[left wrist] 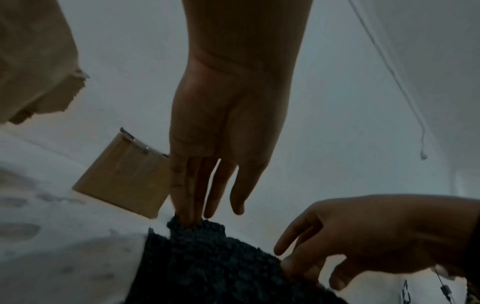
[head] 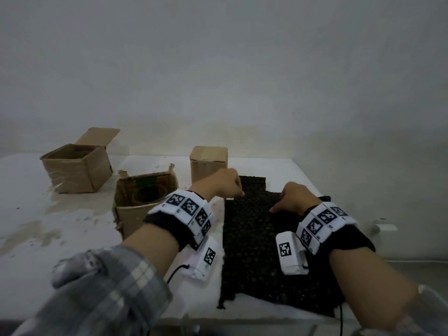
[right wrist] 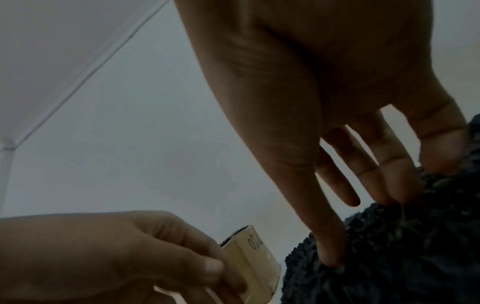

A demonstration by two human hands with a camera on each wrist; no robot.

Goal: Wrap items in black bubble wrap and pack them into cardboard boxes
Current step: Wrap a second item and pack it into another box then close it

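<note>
While the black bubble wrap (head: 254, 243) lies flat on the white table (head: 72, 238), both hands work its far edge: right hand (head: 292, 197) pinching it on the right, left hand (head: 223, 184) pinching the left corner. Just beyond the left fingers (left wrist: 187, 197) stands a closed small box (head: 209, 163); two open boxes (head: 143, 202) sit left of them.

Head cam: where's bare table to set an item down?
Free: the table front-left, ahead of the open boxes, though stained; the right strip beyond the bubble wrap. Crowded: the gap between the near open box and the wrap, taken by the left hand; the right hand sits on the wrap's far edge.
</note>
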